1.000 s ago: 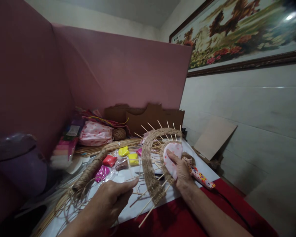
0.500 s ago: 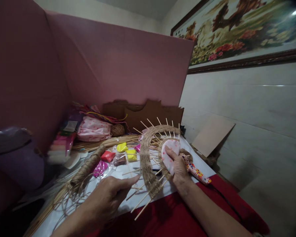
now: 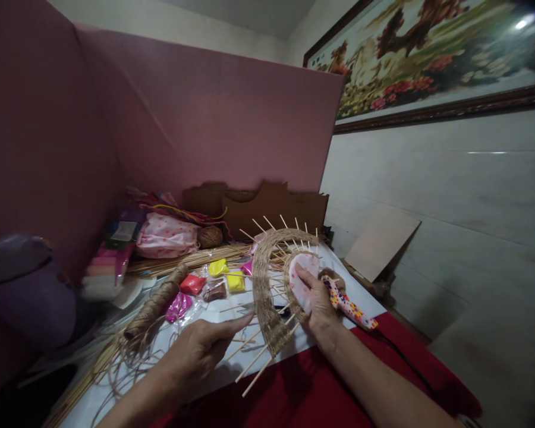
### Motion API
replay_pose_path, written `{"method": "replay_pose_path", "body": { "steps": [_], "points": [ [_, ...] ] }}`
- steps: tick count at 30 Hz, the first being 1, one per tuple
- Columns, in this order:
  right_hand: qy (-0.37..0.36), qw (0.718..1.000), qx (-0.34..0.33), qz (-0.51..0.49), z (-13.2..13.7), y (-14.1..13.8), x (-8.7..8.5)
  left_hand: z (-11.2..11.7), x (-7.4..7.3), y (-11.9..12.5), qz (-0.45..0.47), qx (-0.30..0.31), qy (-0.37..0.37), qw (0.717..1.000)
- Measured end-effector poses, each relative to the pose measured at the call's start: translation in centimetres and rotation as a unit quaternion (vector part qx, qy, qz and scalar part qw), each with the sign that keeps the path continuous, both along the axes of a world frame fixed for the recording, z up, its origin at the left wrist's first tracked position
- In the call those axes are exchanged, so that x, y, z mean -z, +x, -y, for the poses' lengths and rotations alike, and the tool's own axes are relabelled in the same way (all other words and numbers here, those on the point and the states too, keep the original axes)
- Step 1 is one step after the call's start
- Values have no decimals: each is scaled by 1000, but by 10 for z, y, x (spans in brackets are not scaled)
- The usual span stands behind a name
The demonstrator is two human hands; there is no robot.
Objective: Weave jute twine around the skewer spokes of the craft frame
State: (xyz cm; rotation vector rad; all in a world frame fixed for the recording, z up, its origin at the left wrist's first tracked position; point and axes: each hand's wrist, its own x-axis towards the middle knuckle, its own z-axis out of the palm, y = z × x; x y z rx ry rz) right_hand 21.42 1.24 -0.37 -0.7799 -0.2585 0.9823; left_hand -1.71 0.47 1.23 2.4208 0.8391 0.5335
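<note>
My right hand (image 3: 318, 303) grips a half-round woven twine piece (image 3: 264, 285), its thumb pressed on the white, pink-dotted cloth (image 3: 302, 277) at the centre. Thin wooden sticks (image 3: 255, 380) fan out from the cloth centre through an inner and an outer twine band and poke past the rim. My left hand (image 3: 203, 351) holds nothing that I can see. Its index finger is stretched out to the outer band's left edge, the other fingers curled under. Just beyond my right hand lies a flower-patterned glue gun (image 3: 352, 309) with a black cord.
A twine roll (image 3: 156, 300), yellow packets (image 3: 235, 282), a red packet (image 3: 192, 284) and magenta packets (image 3: 178, 307) lie to the left. Behind them are long sticks (image 3: 160, 264), a twine ball (image 3: 210, 236), dotted cloth (image 3: 167, 235) and cardboard (image 3: 274, 211). Red cloth (image 3: 232, 401) covers the near edge.
The whole view has shifted slightly. Both hands and the woven piece keep nearly the same pose, with my left index finger still at the outer band.
</note>
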Motion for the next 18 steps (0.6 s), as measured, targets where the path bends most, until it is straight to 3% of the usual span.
{"method": "replay_pose_path", "body": {
  "steps": [5,10,18],
  "points": [
    [-2,999,-30,-33,-3,5,1,6,-8,7,73,2,-67,995],
    [-3,1000,3,-26,-4,8,-1,11,-18,9,38,3,-136,990],
    [-6,998,58,-9,-10,15,3,9,-13,5,29,-23,-242,969]
  ]
}}
